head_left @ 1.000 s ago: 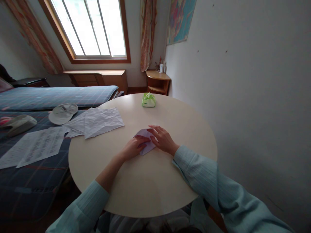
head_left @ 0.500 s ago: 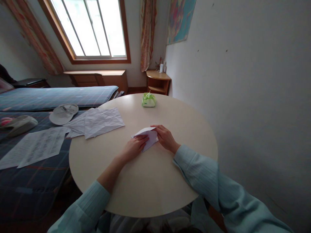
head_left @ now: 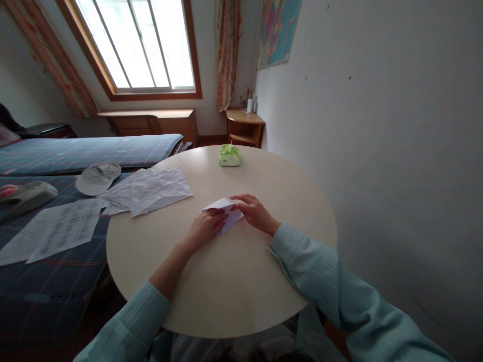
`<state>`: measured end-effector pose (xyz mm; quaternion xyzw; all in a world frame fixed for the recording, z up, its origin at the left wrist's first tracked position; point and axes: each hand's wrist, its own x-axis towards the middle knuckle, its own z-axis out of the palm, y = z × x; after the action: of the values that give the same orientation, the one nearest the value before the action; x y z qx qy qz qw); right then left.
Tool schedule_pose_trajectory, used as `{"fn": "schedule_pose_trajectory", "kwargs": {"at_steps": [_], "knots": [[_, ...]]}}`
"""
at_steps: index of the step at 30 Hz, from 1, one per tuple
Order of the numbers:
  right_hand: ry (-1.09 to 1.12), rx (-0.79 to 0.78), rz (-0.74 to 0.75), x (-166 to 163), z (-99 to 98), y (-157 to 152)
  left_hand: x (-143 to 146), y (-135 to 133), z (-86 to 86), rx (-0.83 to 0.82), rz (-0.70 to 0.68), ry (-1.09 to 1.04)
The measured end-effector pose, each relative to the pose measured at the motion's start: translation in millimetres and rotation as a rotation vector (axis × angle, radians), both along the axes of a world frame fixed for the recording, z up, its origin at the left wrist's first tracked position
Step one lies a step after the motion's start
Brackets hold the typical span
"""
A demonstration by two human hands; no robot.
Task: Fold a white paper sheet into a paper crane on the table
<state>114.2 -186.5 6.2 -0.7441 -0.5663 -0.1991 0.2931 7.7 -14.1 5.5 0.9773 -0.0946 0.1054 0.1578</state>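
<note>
A small folded white paper [head_left: 223, 209] lies near the middle of the round cream table [head_left: 241, 291]. My left hand [head_left: 206, 229] rests on its near left part, fingers laid flat and pressing it down. My right hand [head_left: 254, 212] grips the paper's right edge with curled fingers, lifting a flap a little off the table. Both arms wear pale blue-green sleeves.
Crumpled white sheets [head_left: 151, 190] lie on the table's left side, overhanging its edge. A green tissue pack [head_left: 230, 155] sits at the far side. Left of the table a blue bed holds printed sheets [head_left: 56, 229] and a cap [head_left: 97, 177]. A white wall stands close on the right.
The paper's right flap has come up off the table under my right hand's fingers. My left hand has stayed on the paper, shifting slightly.
</note>
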Motion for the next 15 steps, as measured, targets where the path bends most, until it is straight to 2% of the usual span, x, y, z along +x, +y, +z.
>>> {"fn": "schedule_pose_trajectory", "kwargs": {"at_steps": [5,15], "knots": [[-0.024,-0.071,0.014,5.0,-1.5,-2.0,-1.3,1.1,2.4,-0.020,0.026,0.050],[0.066,-0.080,0.078,5.4,-9.0,-1.4,-2.9,1.3,2.7,-0.073,0.036,0.059]]}}
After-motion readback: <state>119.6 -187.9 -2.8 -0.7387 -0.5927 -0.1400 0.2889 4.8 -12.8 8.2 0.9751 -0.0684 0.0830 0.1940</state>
